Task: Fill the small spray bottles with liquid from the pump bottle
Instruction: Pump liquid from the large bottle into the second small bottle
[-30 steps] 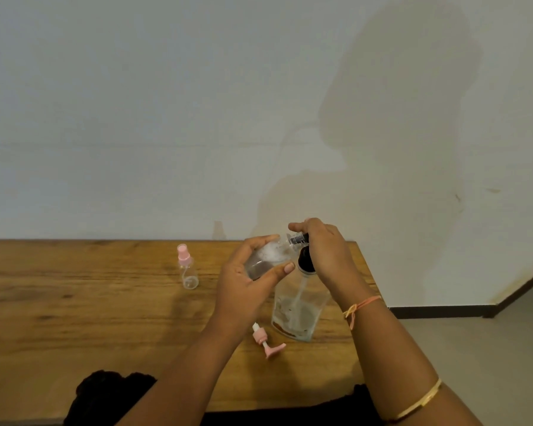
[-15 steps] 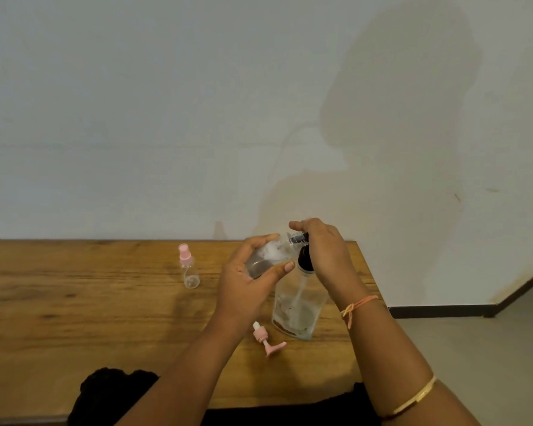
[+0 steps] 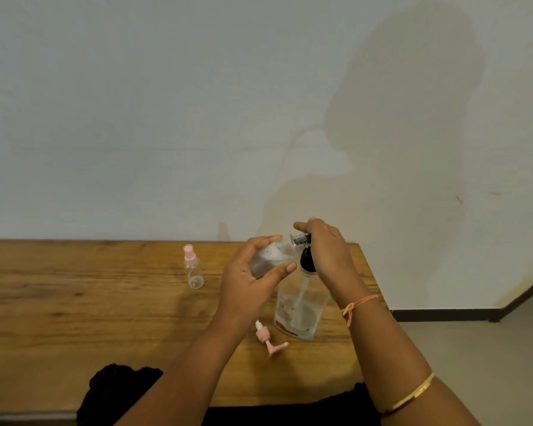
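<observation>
My left hand (image 3: 246,290) grips a small clear spray bottle (image 3: 270,258) without its cap, tilted, with its mouth at the pump's nozzle. My right hand (image 3: 330,253) curls over the black pump head (image 3: 306,262) of the clear pump bottle (image 3: 299,309), which stands on the wooden table (image 3: 90,318) and holds a little liquid. The held bottle looks partly filled and foamy. Its pink spray cap (image 3: 266,336) lies on the table just left of the pump bottle's base. A second small spray bottle (image 3: 193,269) with a pink cap on stands upright to the left.
The table ends just right of the pump bottle, with the floor and a dark skirting board (image 3: 443,315) beyond. A pale wall rises right behind the table. Dark cloth (image 3: 120,388) lies at the table's near edge.
</observation>
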Demonstrator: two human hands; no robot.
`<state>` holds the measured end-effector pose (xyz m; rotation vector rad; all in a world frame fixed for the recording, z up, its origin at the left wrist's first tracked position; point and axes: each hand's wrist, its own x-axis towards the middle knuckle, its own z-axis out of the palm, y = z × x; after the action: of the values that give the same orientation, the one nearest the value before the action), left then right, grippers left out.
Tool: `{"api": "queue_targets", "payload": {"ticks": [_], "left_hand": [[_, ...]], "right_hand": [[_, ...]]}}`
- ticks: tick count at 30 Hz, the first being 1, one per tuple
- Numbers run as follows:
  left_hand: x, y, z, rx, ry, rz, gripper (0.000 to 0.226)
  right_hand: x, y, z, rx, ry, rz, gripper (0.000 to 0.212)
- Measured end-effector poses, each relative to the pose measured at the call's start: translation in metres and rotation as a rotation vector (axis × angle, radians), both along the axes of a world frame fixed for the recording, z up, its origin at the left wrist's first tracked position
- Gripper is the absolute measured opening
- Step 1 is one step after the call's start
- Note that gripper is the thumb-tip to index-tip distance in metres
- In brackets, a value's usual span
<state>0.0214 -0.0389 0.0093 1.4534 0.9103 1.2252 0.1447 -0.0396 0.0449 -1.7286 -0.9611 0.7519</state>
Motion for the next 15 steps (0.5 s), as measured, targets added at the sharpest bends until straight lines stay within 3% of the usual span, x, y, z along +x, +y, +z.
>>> {"api": "queue_targets", "payload": {"ticks": [7,11,15], "left_hand": [[0.0012,0.0066,-0.0050,0.016,0.053,0.002,0.037],[0.0012,0.0035,0.0001,0.040,0.054,0.017,0.037],[0.0022,0.0031,0.0016,0.033,0.033,0.000,0.040]], "right_hand": [[-0.0002,-0.0002,-0.0027,-0.097,-0.131,0.010,0.041],[-0.0037,-0.0030,0.0018,-0.016,-0.002,0.023,0.046],[0.0013,-0.0016,0.0062,-0.045,0.027,0.053,0.037]]}}
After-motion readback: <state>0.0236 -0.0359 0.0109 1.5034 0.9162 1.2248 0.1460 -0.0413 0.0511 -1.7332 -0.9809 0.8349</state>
